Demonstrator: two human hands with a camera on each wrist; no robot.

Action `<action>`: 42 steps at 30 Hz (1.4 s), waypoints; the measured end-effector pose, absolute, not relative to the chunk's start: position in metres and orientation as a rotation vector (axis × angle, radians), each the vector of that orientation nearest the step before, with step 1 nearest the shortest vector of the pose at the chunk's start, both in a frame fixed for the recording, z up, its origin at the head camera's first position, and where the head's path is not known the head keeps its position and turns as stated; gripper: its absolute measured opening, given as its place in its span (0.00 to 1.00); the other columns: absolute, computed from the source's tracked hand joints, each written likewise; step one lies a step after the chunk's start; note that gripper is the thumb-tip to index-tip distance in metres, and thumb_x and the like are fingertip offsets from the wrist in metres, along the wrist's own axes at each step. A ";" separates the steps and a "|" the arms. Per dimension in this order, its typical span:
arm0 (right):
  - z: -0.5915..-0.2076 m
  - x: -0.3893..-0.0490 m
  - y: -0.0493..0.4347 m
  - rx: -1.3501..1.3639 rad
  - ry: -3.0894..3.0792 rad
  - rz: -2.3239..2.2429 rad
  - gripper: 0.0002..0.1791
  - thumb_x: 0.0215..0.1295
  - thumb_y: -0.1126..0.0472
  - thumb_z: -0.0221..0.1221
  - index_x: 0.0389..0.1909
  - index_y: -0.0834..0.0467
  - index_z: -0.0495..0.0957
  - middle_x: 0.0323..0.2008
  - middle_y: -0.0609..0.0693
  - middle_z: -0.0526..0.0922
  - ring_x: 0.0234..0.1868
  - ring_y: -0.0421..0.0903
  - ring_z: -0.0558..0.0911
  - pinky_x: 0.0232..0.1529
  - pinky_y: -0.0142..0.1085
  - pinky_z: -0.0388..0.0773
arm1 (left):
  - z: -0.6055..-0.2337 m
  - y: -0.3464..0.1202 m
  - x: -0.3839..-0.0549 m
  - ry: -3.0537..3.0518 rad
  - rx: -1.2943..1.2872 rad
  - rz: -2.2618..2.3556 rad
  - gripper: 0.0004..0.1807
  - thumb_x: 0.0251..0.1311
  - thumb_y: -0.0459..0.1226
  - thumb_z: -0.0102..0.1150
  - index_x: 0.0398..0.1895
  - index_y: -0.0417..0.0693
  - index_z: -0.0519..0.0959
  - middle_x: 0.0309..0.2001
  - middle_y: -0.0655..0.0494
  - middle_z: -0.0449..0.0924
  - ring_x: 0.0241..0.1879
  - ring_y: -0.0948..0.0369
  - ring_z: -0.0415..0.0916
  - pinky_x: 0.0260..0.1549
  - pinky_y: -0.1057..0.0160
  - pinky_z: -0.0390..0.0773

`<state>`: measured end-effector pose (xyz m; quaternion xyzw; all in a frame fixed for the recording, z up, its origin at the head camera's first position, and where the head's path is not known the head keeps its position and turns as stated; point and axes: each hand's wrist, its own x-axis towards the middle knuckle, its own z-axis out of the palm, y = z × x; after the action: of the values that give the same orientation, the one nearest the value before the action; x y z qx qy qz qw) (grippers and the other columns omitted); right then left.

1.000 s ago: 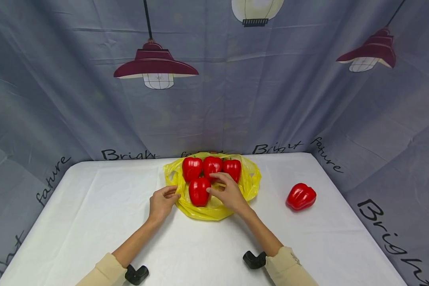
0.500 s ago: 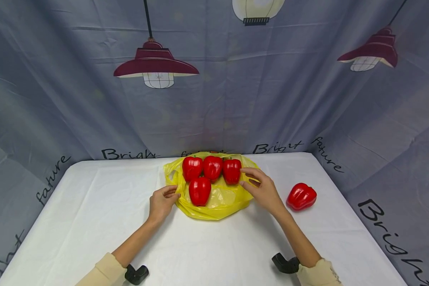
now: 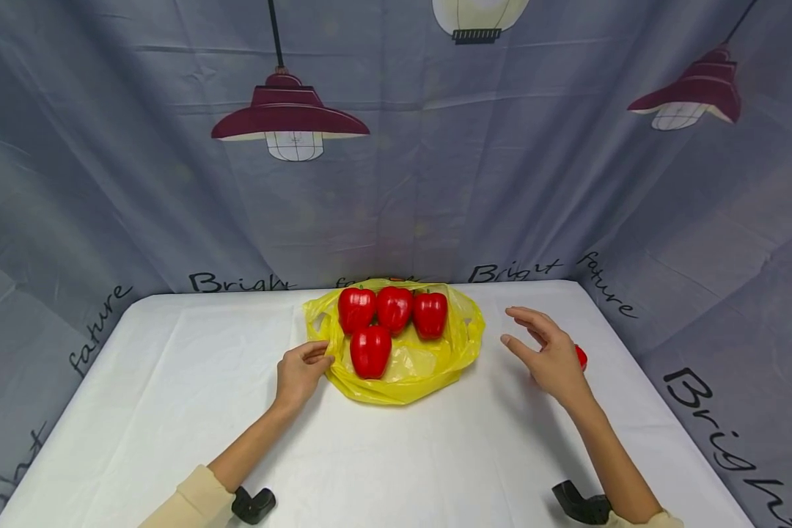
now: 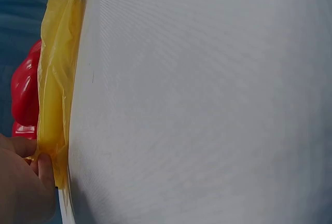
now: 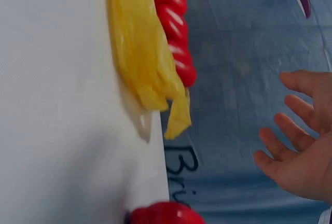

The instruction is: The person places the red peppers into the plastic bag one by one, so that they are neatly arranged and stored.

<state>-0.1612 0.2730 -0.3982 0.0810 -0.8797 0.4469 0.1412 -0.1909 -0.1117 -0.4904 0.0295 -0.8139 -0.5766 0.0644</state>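
A yellow plastic bag point(image 3: 429, 367) lies spread at the back middle of the table, with several glossy red bell peppers point(image 3: 370, 352) sitting in it. My left hand point(image 3: 298, 375) pinches the bag's left edge between thumb and fingers; the left wrist view shows that hand point(image 4: 26, 182) at the near end of the bag point(image 4: 57, 79). My right hand point(image 3: 554, 367) is held over the right side of the table, fingers apart and nothing in them. Beneath it, a single loose bell pepper point(image 3: 581, 358) is mostly hidden; its top point(image 5: 167, 214) shows in the right wrist view.
The table point(image 3: 396, 455) has a white cover. Behind it and at both sides hangs a grey-blue curtain point(image 3: 396, 205) printed with lamps and lettering. Black camera mounts point(image 3: 254, 506) are worn at both wrists.
My right hand has moved from the peppers in the bag, rightward past the bag's right edge, to above the loose bell pepper. The left hand stays at the bag's left edge.
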 end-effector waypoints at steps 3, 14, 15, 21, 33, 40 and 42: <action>-0.399 -0.157 0.284 0.186 -2.540 1.226 0.24 0.65 0.64 0.66 0.62 0.61 0.76 0.62 0.57 0.75 0.64 0.57 0.72 0.64 0.24 0.64 | -0.490 -0.112 -0.191 -2.457 0.088 -1.746 0.16 0.59 0.27 0.66 0.51 0.33 0.83 0.47 0.42 0.85 0.44 0.51 0.84 0.37 0.71 0.82; -0.411 -0.145 0.317 -0.065 -2.557 1.200 0.27 0.68 0.60 0.63 0.67 0.60 0.72 0.70 0.60 0.66 0.71 0.64 0.60 0.54 0.67 0.71 | -0.490 -0.112 -0.191 -2.457 0.118 -1.759 0.16 0.59 0.28 0.66 0.51 0.34 0.83 0.47 0.43 0.85 0.44 0.51 0.84 0.37 0.71 0.82; -0.412 -0.145 0.320 -0.076 -2.556 1.196 0.27 0.68 0.60 0.63 0.67 0.60 0.72 0.70 0.60 0.65 0.71 0.63 0.60 0.54 0.67 0.71 | -0.490 -0.112 -0.192 -2.456 0.122 -1.759 0.16 0.59 0.28 0.66 0.51 0.34 0.83 0.47 0.43 0.85 0.44 0.51 0.84 0.37 0.71 0.82; -0.425 -0.145 0.336 -0.141 -2.554 1.204 0.29 0.67 0.61 0.63 0.68 0.62 0.70 0.71 0.64 0.62 0.72 0.65 0.57 0.58 0.71 0.63 | -0.491 -0.113 -0.191 -2.453 0.134 -1.772 0.16 0.59 0.28 0.66 0.51 0.34 0.83 0.47 0.43 0.85 0.45 0.51 0.83 0.37 0.72 0.81; -0.445 -0.147 0.353 -0.343 -2.687 1.303 0.41 0.69 0.59 0.61 0.77 0.61 0.52 0.75 0.70 0.46 0.74 0.72 0.46 0.59 0.73 0.60 | -0.492 -0.114 -0.192 -2.459 0.131 -1.754 0.16 0.59 0.27 0.66 0.51 0.34 0.83 0.47 0.43 0.85 0.44 0.51 0.84 0.37 0.71 0.82; -0.454 -0.148 0.358 -0.335 -2.726 1.429 0.44 0.70 0.59 0.60 0.79 0.60 0.46 0.74 0.73 0.44 0.70 0.76 0.50 0.58 0.70 0.65 | -0.491 -0.113 -0.193 -2.459 0.119 -1.750 0.16 0.59 0.27 0.66 0.51 0.33 0.83 0.47 0.42 0.85 0.44 0.51 0.84 0.37 0.70 0.82; -0.456 -0.149 0.359 -0.342 -2.732 1.449 0.44 0.71 0.58 0.60 0.79 0.61 0.45 0.74 0.73 0.44 0.69 0.76 0.51 0.58 0.69 0.66 | -0.491 -0.114 -0.193 -2.461 0.116 -1.745 0.16 0.59 0.28 0.66 0.51 0.33 0.83 0.47 0.42 0.85 0.44 0.51 0.84 0.37 0.70 0.82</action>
<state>-0.1488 0.3586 -0.4562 -0.1100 -0.8780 0.4655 0.0151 -0.1927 -0.1135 -0.4906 0.0383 -0.8136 -0.5769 0.0611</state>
